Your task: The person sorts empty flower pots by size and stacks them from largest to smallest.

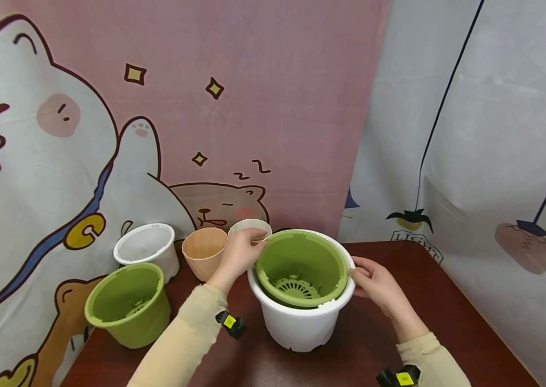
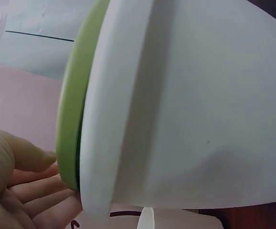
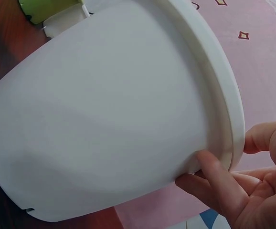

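Note:
A green flower pot [image 1: 302, 252] with a slotted bottom sits tilted inside a larger white flower pot [image 1: 297, 328] on the table. My left hand [image 1: 241, 252] is at the left of the two rims. In the left wrist view, its thumb [image 2: 35, 157] meets the green rim [image 2: 73, 124] and its fingers reach behind, pinching that rim. On the opposite side my right hand [image 1: 376, 285] grips the white pot's rim. The right wrist view shows the thumb at the lip and fingers [image 3: 219, 181] under the white rim [image 3: 233, 109].
Another green pot [image 1: 129, 328] stands at the left of the dark red table [image 1: 234, 355], with a white pot [image 1: 168, 263] behind it. A peach pot [image 1: 205, 258] and a small cream pot [image 1: 248, 224] stand behind my left hand. Printed cloth [image 1: 277, 107] hangs behind.

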The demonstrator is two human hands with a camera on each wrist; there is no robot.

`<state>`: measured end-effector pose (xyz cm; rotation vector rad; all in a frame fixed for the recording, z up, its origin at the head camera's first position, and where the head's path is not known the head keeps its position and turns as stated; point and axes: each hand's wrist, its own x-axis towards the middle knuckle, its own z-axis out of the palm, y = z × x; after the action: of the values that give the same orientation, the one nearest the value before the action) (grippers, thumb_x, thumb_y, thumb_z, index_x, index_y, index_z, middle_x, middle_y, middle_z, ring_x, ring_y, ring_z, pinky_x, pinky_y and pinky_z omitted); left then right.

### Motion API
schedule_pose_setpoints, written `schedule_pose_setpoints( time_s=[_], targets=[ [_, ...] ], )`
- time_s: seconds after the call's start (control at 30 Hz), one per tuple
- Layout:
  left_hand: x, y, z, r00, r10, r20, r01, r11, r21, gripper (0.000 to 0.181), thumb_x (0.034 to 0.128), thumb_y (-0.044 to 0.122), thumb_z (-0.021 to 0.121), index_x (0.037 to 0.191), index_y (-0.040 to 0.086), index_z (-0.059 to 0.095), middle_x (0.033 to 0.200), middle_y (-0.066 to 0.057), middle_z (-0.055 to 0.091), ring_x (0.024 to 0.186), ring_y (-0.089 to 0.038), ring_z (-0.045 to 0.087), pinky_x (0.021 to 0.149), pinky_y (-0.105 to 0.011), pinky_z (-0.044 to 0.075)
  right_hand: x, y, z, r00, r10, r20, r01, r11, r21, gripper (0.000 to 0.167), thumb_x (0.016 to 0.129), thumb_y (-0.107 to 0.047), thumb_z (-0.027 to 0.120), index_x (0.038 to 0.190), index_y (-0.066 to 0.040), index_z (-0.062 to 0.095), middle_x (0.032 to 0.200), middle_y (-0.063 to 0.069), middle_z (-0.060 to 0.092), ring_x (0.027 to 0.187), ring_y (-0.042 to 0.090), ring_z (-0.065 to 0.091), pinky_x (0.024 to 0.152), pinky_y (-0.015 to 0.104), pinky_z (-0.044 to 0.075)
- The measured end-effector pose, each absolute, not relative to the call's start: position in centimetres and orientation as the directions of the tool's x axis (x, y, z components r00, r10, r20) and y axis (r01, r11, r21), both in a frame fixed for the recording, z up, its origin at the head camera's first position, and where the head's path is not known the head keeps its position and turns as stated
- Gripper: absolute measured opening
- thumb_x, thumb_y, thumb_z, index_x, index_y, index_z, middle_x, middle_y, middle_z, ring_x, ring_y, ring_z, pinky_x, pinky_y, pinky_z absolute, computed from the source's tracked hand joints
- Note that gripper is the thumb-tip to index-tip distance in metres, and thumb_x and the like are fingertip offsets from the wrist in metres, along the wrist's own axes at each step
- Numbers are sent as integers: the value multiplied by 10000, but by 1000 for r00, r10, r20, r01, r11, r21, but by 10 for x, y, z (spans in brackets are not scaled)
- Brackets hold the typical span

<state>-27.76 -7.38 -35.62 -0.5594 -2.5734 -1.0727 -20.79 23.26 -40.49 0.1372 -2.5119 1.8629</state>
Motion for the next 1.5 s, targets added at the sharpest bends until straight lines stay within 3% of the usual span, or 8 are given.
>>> schedule_pose_setpoints(
  time_s=[0.27,0.6,1.07,1.5],
  targets=[
    [-275,-74,-355,-855,264,447,493,682,540,249,924,148,669,1148,60,733,1089,-69,730,1009,-237,687,880,-401,535,-209,234,-407,-995,-76,68,-86,265,-961,523,1011,-129,557,1429,127,376,1319,343,534,988,310,680,763,382,586],
    [-275,-98,-349,-889,223,400,454,538,710,327,927,132,668,1219,-17,675,1184,-175,681,1032,-309,678,898,-426,534,-209,233,-406,-995,-71,66,-83,273,-958,526,1010,-125,558,1427,136,372,1320,353,526,999,329,676,764,390,585],
    [-258,-126,-361,-888,264,377,459,574,679,495,908,180,710,1341,-20,580,1227,-208,652,1087,-367,642,916,-482,518,-209,234,-406,-995,-79,66,-84,254,-964,525,1011,-117,555,1432,134,367,1320,355,524,986,315,679,763,381,586],
    [-246,-135,-383,-855,205,476,474,681,559,615,845,259,785,1332,-32,546,1200,-190,632,1112,-344,607,934,-507,495,-208,233,-406,-995,-74,65,-82,262,-961,524,1012,-117,554,1430,137,366,1320,359,522,1001,314,673,767,387,585]
  ],
)
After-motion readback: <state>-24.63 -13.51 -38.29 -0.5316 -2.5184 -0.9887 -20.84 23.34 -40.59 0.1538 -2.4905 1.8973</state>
